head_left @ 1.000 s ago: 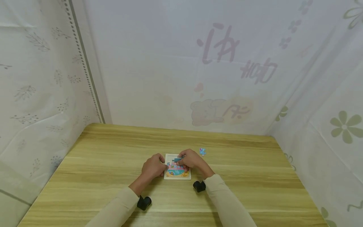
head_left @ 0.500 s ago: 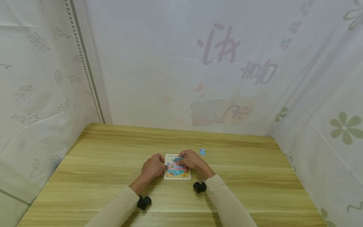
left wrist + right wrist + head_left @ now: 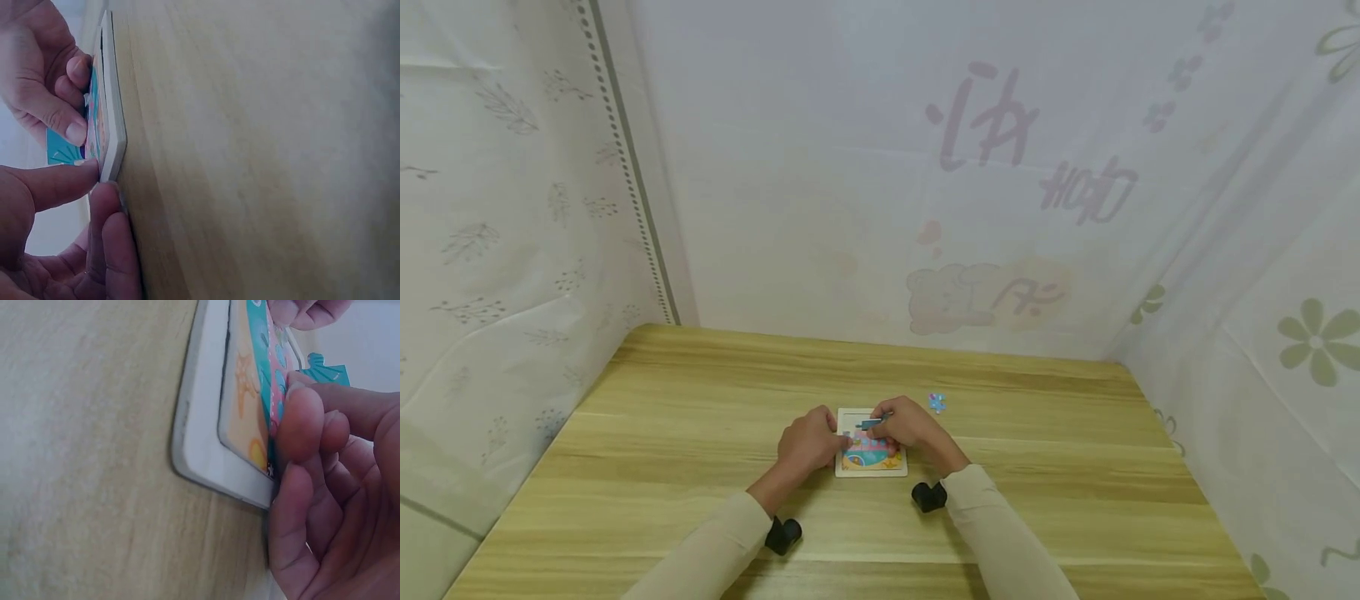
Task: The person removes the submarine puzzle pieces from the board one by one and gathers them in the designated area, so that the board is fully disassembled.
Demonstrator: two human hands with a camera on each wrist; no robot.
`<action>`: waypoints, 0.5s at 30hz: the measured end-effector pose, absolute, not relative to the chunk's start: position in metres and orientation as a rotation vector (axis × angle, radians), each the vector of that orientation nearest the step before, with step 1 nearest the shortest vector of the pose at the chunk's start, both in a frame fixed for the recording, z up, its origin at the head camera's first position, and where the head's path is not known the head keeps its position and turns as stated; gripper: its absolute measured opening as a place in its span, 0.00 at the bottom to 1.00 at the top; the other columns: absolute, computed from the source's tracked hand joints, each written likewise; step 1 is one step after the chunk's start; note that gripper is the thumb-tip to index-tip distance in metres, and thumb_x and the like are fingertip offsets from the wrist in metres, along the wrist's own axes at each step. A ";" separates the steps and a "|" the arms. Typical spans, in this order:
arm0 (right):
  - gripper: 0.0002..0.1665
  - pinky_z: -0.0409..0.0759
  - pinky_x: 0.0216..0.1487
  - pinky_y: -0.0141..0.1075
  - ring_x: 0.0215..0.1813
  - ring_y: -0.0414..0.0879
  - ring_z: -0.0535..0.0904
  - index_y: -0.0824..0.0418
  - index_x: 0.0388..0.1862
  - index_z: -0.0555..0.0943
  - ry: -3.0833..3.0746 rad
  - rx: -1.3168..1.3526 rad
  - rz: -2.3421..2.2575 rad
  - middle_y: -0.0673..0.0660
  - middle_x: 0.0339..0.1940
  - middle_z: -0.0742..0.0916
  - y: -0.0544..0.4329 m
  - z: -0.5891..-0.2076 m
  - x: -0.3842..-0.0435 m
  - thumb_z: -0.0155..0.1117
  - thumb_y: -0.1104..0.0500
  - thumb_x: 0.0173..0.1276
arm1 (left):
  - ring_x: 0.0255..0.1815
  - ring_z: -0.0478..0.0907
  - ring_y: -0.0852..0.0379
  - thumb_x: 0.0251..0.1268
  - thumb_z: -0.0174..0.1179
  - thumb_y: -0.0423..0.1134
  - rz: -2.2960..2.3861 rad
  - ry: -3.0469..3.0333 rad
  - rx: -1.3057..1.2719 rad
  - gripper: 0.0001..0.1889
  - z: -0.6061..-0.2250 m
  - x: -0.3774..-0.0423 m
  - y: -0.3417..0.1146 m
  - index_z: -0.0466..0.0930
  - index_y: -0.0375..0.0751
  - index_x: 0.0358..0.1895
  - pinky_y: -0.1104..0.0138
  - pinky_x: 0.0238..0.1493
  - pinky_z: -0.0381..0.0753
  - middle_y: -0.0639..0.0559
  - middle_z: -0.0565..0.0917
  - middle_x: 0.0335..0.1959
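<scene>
A small jigsaw board (image 3: 871, 473) with a pale frame lies flat on the table, partly filled with a colourful picture in pink, teal and sand tones. My left hand (image 3: 807, 438) grips its left edge, thumb on top of the picture and fingers along the side. A teal jigsaw piece (image 3: 870, 425) stands raised over the upper part of the board. My right hand (image 3: 907, 420) pinches that piece between thumb and fingers; in the right wrist view the teal piece (image 3: 325, 373) juts up past the fingers. The right hand's fingers hide part of the picture.
One loose blue jigsaw piece (image 3: 937, 403) lies on the wooden table (image 3: 1037, 467), beyond the right hand. Black wrist-worn devices (image 3: 929, 497) sit by both sleeves. Patterned white cloth (image 3: 790, 208) hangs behind and on both sides of the table.
The teal piece's angle shifts slightly in the right hand, and the left thumb reaches a little further over the picture. Otherwise both hands stay at the board.
</scene>
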State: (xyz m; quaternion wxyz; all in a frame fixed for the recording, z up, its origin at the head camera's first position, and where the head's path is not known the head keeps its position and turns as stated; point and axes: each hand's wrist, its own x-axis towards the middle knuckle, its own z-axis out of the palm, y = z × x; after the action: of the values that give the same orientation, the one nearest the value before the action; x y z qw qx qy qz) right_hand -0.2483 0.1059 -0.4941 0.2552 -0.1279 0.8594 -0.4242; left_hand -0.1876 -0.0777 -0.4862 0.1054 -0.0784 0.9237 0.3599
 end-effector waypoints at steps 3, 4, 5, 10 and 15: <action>0.05 0.69 0.16 0.30 0.14 0.41 0.70 0.59 0.37 0.83 2.323 -0.352 -1.148 0.50 0.13 0.76 0.107 -0.493 -0.249 0.67 0.58 0.65 | 0.14 0.75 0.57 0.56 0.70 0.44 1.040 2.711 -0.244 0.16 -0.484 -0.189 -0.076 0.71 0.42 0.30 0.67 0.19 0.66 0.52 0.78 0.13; 0.05 0.70 0.17 0.29 0.14 0.41 0.70 0.59 0.36 0.83 2.322 -0.359 -1.145 0.50 0.13 0.76 0.108 -0.492 -0.249 0.67 0.58 0.65 | 0.14 0.75 0.57 0.56 0.70 0.44 1.039 2.708 -0.246 0.15 -0.484 -0.189 -0.076 0.71 0.42 0.29 0.67 0.19 0.66 0.52 0.78 0.13; 0.06 0.69 0.17 0.29 0.14 0.41 0.71 0.59 0.35 0.82 2.319 -0.366 -1.140 0.50 0.13 0.76 0.108 -0.492 -0.249 0.67 0.57 0.66 | 0.14 0.75 0.57 0.56 0.70 0.44 1.039 2.705 -0.248 0.15 -0.483 -0.189 -0.076 0.71 0.42 0.29 0.67 0.19 0.66 0.52 0.78 0.13; 0.15 0.67 0.18 0.29 0.16 0.41 0.73 0.61 0.26 0.78 2.315 -0.422 -1.126 0.50 0.13 0.76 0.112 -0.491 -0.249 0.62 0.54 0.70 | 0.14 0.75 0.57 0.56 0.70 0.43 1.040 2.699 -0.252 0.15 -0.483 -0.190 -0.075 0.71 0.43 0.28 0.67 0.19 0.67 0.52 0.78 0.13; 0.17 0.69 0.18 0.29 0.17 0.41 0.76 0.61 0.24 0.77 2.280 -0.411 -1.161 0.50 0.14 0.78 0.115 -0.492 -0.248 0.62 0.53 0.70 | 0.14 0.75 0.57 0.56 0.70 0.44 1.046 2.699 -0.261 0.15 -0.485 -0.190 -0.076 0.71 0.42 0.29 0.67 0.19 0.68 0.52 0.78 0.14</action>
State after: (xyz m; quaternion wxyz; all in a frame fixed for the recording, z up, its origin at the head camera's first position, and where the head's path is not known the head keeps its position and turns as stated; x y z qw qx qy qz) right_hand -0.2482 0.1146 -0.4916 0.2718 -0.1528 0.8467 -0.4311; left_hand -0.1901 -0.0760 -0.4845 0.1173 -0.0892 0.9223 0.3573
